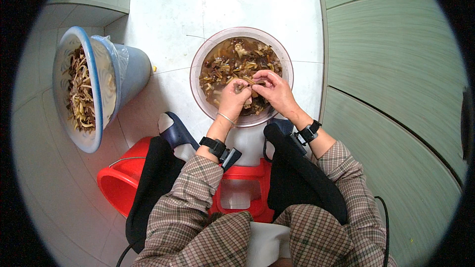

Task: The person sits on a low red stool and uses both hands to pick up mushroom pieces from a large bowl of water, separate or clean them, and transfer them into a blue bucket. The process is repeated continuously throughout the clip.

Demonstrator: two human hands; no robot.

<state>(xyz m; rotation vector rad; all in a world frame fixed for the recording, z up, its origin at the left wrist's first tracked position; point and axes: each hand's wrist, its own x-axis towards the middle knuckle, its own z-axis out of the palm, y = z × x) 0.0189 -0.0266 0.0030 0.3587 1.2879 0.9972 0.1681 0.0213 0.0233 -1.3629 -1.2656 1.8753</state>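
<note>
A round basin (195,67) stands on the floor before me, with brownish water and many soaked brown and yellowish pieces (241,61), perhaps mushrooms or dried vegetables. Over its near half, my left hand (236,98) has its fingers closed on small pale and brown pieces. My right hand (274,91) meets it from the right, thumb and fingers pinching a thin brown piece between the two hands. Exactly what each piece is cannot be told.
At the left, a blue-rimmed basin (97,92) with similar strips rests on a blue bin (133,70) lined with clear plastic. A red bucket (120,181) stands by my left leg and a red plastic stool (243,172) between my legs. Green cabinet fronts (386,52) line the right side.
</note>
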